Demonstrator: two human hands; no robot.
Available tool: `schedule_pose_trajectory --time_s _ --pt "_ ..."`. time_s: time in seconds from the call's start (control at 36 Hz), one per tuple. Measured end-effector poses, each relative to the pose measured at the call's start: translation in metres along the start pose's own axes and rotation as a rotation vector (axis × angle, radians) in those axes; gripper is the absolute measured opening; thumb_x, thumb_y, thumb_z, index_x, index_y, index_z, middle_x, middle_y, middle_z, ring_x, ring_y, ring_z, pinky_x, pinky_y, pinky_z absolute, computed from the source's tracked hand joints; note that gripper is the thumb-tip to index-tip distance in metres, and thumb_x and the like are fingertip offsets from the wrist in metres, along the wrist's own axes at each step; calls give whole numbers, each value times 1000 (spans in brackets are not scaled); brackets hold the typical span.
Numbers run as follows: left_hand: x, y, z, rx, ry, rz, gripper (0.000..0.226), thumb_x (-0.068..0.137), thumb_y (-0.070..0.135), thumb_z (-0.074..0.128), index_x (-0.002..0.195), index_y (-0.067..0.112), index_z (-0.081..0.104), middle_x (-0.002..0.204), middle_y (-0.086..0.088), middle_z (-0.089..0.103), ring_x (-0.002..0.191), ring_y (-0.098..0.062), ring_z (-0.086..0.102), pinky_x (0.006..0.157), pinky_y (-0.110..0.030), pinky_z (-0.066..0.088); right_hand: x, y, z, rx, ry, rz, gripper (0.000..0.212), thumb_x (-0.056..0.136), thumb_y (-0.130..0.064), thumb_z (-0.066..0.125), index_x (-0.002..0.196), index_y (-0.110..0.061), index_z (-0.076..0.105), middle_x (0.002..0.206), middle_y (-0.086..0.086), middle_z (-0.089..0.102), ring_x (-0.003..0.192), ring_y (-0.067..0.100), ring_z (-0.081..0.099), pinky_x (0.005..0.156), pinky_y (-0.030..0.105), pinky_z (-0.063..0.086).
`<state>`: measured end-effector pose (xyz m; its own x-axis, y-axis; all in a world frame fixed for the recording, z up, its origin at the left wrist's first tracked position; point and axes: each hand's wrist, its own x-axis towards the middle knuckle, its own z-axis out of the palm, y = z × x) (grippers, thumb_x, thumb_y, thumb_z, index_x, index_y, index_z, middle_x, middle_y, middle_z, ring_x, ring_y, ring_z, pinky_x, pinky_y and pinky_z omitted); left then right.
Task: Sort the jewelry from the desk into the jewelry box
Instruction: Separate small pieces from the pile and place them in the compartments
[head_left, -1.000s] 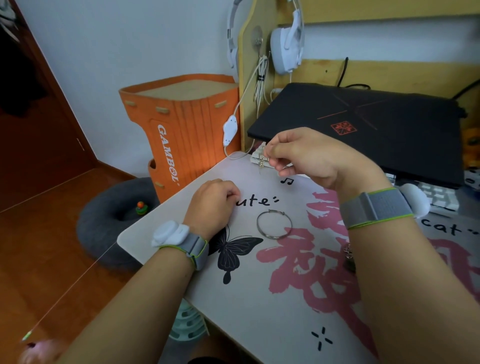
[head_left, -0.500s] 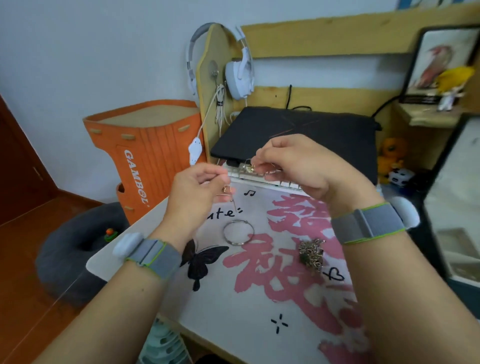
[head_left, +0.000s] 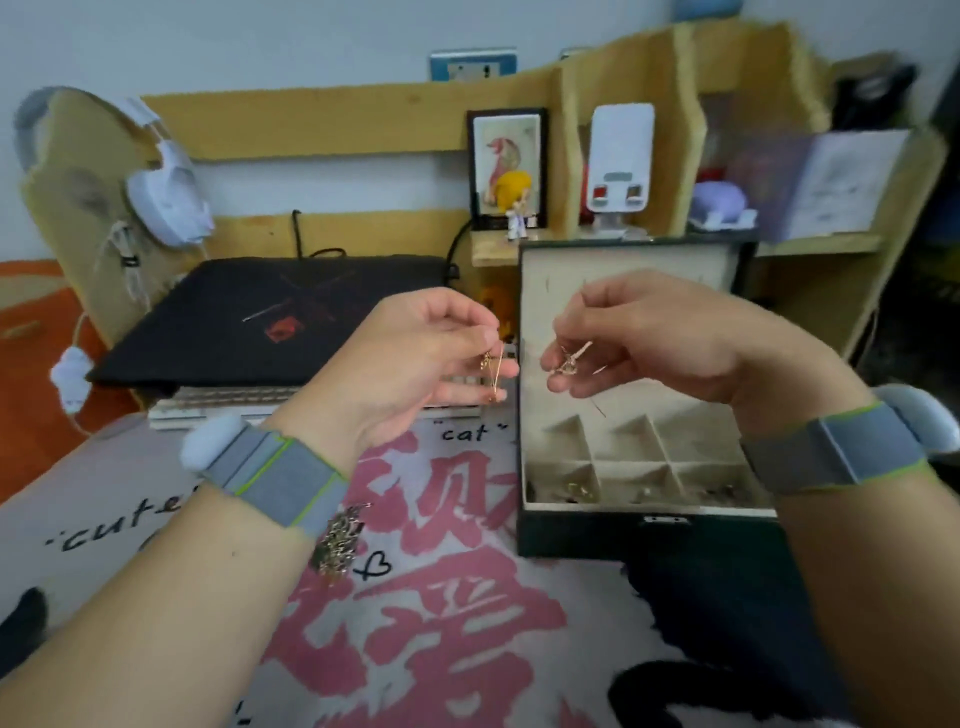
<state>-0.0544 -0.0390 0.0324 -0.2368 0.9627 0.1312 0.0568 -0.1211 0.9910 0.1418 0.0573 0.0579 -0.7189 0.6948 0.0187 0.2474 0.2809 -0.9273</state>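
A dark jewelry box stands open at the right of the desk, its beige compartments holding a few small pieces. My right hand hovers over the box and pinches a small gold earring. Just left of the box, my left hand pinches another gold earring that dangles from its fingertips. A heap of gold jewelry lies on the desk mat under my left wrist, partly hidden by it.
A closed black laptop lies on a keyboard at the back left. White headphones hang on a wooden shelf holding a framed picture, a figurine and a white device. The patterned desk mat covers the desk.
The view has swung right, bringing the open jewelry box into sight. My left hand lifted an earring off the desk and both hands moved right, to the box. The silver bangle left the view.
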Motion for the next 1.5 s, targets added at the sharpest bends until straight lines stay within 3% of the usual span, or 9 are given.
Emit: schedule_pose_trajectory --time_s 0.28,0.5,0.64,0.86,1.0,1.14,1.28,1.42,1.5 --pt "81 -29 61 770 -43 59 7 89 9 75 84 13 72 79 -9 76 67 -20 70 71 -37 61 24 48 -50 -249 39 113 13 97 -15 65 97 -4 72 93 7 79 94 22 75 88 37 62" --pt "102 -41 63 856 -53 -38 8 89 14 77 86 18 71 71 -6 76 63 -13 72 58 -23 47 46 67 -40 -267 19 142 14 98 -15 64 98 -3 71 99 11 78 95 23 76 86 37 60" --pt "105 -31 70 780 -77 -47 8 91 4 73 87 10 69 69 -7 74 62 -15 73 56 -29 54 48 71 -50 -300 54 180 10 96 -12 63 93 -8 71 94 7 79 90 20 77 81 35 61" --pt "109 -25 99 587 -199 -102 8 94 -5 68 97 1 64 80 -15 71 60 -16 70 57 -24 60 36 76 -78 -418 59 287 11 96 -13 63 96 -9 74 90 2 79 83 14 76 74 27 61" --pt "113 -44 112 654 -275 -179 14 92 -7 69 95 5 63 87 -21 70 68 -22 72 60 -26 61 39 83 -76 -492 24 360 12 95 -14 65 99 -7 74 97 8 79 79 15 71 81 34 61" --pt "112 -60 122 767 -280 -146 19 88 -8 69 88 10 64 82 -14 72 68 -26 72 45 -23 54 40 91 -72 -552 29 381 16 93 -14 68 105 -5 75 85 6 71 74 16 63 84 37 61" --pt "114 -69 125 876 -223 -88 23 82 -4 72 78 18 68 86 -10 78 71 -22 71 72 -31 60 45 95 -70 -633 30 376 12 88 -21 73 96 -13 77 97 13 73 78 21 66 78 34 61" --pt "115 -74 125 934 -179 -69 24 80 -1 74 72 21 66 89 -7 77 82 -22 69 72 -27 54 50 100 -67 -646 -14 389 13 85 -11 72 97 -8 77 82 12 69 73 23 61 81 40 60" --pt "117 -77 125 905 -194 -97 26 79 -6 69 73 19 68 86 -10 77 80 -27 73 75 -34 61 52 103 -66 -659 -31 399 11 86 -9 72 95 -9 78 89 17 75 72 20 62 82 38 61"
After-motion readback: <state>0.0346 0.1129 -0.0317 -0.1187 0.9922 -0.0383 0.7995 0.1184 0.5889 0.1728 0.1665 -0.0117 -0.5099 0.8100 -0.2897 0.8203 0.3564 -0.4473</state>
